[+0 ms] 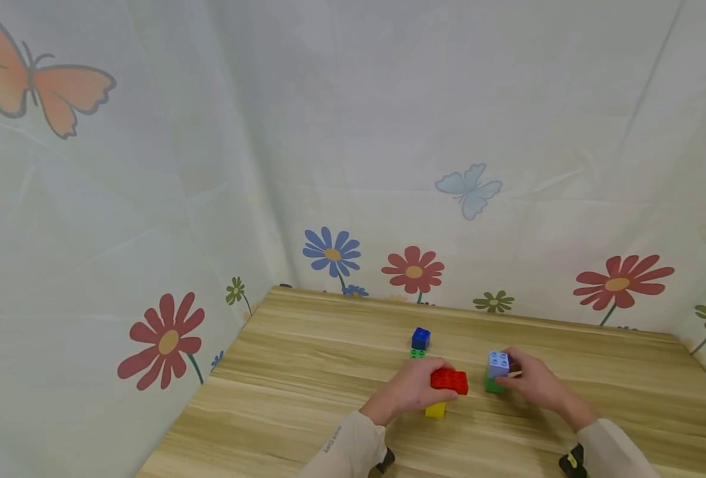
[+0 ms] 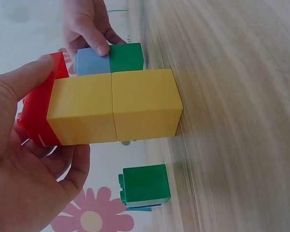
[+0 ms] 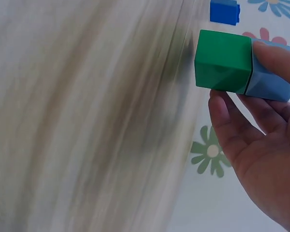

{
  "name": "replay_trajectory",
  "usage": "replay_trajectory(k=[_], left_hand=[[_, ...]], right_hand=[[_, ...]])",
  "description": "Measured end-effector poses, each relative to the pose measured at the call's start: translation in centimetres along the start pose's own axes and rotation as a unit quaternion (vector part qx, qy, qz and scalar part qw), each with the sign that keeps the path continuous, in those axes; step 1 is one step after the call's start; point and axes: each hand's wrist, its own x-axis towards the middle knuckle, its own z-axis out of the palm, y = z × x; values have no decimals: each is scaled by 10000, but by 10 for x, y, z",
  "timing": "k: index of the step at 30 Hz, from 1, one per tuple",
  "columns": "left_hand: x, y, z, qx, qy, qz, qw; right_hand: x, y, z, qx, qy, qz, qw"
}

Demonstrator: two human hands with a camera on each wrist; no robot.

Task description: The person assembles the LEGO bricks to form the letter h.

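Observation:
My left hand point(image 1: 411, 387) grips a red brick point(image 1: 449, 381) between thumb and fingers. Under that red brick, two yellow bricks point(image 2: 113, 107) are joined in an upright column whose lower end meets the table. To the right, my right hand point(image 1: 538, 380) pinches a light blue brick point(image 1: 499, 363) seated on a green brick point(image 3: 223, 62). Whether this green brick touches the table I cannot tell. Behind my left hand is another green brick point(image 1: 418, 354), partly hidden in the head view, and a dark blue brick point(image 1: 421, 338) stands just beyond it.
The wood-grain table point(image 1: 305, 372) runs back to a pale curtain point(image 1: 376, 166) printed with flowers and butterflies. Black straps or devices point(image 1: 574, 461) sit at both wrists. A gap separates the two held stacks.

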Motion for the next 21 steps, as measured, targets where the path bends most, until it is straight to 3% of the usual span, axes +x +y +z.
replay_trajectory(k=[21], left_hand=[[-3,-1,1,-293,-75,125,9995]], right_hand=[[-13,-34,17,208,-736,-346,9965]])
